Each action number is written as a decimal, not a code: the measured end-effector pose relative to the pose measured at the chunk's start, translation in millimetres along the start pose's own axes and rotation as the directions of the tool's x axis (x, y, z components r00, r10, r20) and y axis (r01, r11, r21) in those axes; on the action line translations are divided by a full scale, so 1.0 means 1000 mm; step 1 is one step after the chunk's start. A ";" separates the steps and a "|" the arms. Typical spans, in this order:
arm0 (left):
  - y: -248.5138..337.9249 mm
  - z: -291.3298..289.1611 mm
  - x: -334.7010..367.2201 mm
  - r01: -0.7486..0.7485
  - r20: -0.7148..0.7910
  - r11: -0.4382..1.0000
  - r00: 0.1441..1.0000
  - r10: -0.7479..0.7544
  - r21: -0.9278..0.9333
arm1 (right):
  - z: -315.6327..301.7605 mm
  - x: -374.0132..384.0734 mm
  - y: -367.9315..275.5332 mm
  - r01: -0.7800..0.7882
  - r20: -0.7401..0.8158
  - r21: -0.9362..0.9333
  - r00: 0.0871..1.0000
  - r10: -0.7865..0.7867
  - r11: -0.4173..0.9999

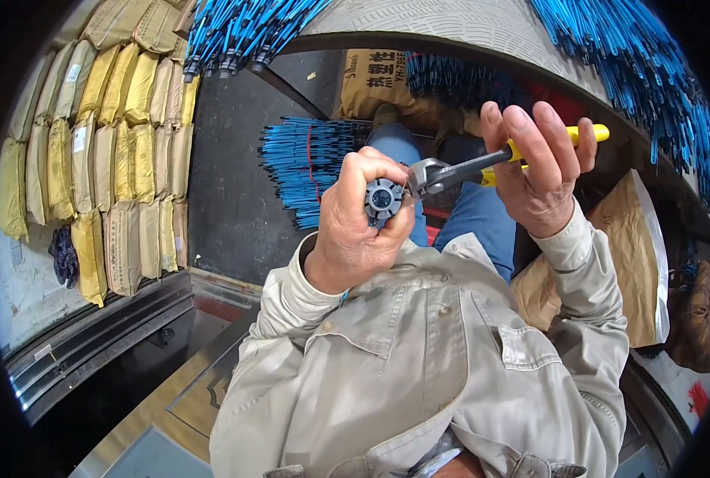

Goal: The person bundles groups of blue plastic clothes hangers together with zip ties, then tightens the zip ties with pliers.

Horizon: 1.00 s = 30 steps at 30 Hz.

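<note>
One grey slotted piece [383,199] sits encircled by the left hand [355,221].

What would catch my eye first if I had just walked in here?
Probably the bright blue, thin rods with black ends, massed at the upper left and upper right, with another bunch beside the person's legs. Next, at the centre, the right hand holds a yellow-handled, dark metal hand tool against a round, notched grey piece in the left hand. Tan and yellow wrapped packages fill the far left.
</note>
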<state>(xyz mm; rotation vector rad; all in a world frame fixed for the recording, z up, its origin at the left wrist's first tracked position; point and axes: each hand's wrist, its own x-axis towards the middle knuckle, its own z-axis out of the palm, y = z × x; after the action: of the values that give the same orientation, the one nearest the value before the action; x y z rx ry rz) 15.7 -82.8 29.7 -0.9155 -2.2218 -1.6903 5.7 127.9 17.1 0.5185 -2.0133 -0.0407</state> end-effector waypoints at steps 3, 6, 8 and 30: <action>-0.002 0.000 0.001 -0.006 -0.011 1.000 1.000 0.006 0.013 | 0.007 0.002 0.003 0.079 -0.136 -0.111 0.986 -0.094 0.991; -0.001 -0.004 -0.001 0.032 0.004 1.000 0.999 -0.032 0.001 | 0.005 0.006 0.002 0.138 -0.105 -0.120 0.983 -0.151 0.983; 0.001 -0.007 -0.001 0.110 0.043 0.993 0.993 -0.108 -0.040 | 0.007 0.007 0.002 0.150 -0.121 -0.132 0.979 -0.166 0.980; 0.005 -0.010 -0.001 0.136 -0.023 0.991 0.990 -0.136 -0.006 | 0.000 0.013 -0.010 0.033 0.040 0.251 0.998 -0.044 0.968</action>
<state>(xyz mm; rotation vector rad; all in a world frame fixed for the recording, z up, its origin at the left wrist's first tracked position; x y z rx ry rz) 17.4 -91.5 35.9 -0.7566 -2.3142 -1.7537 4.0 114.2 25.3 0.7220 -2.0644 0.1820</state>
